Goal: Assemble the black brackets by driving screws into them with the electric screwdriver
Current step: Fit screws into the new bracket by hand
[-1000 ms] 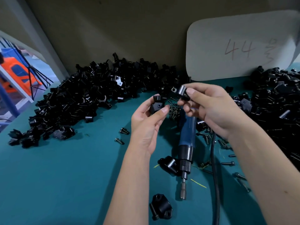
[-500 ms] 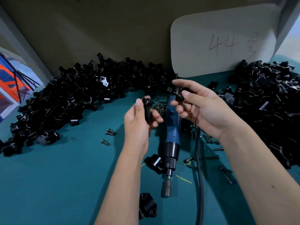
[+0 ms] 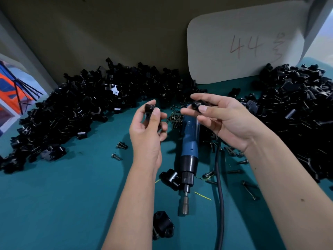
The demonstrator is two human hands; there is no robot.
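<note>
Bracket halves of black moulded metal were held one in each hand above the teal tabletop [image 3: 54, 204], apart and at chest height, apparently so that their faces could be lined up before being mated. The left hand [image 3: 146, 134] had its grip closed in a pinch, thumb and forefinger round a small black bracket piece [image 3: 150, 110]; a thin screw seemed to be tucked under its fingers, though that could not be told for certain. The right hand [image 3: 221, 120] pinched a second small black bracket piece [image 3: 196, 106] between thumb and forefinger, the other fingers spread loosely. The blue-bodied electric screwdriver [image 3: 189, 154] lay untouched on the tabletop between the forearms, bit toward the person, probably left within reach for the driving step. A loose heap of dark screws [image 3: 174, 118] lay just beyond it, and large piles of black brackets [image 3: 75, 112] were banked left and right, presumably as stock.
</note>
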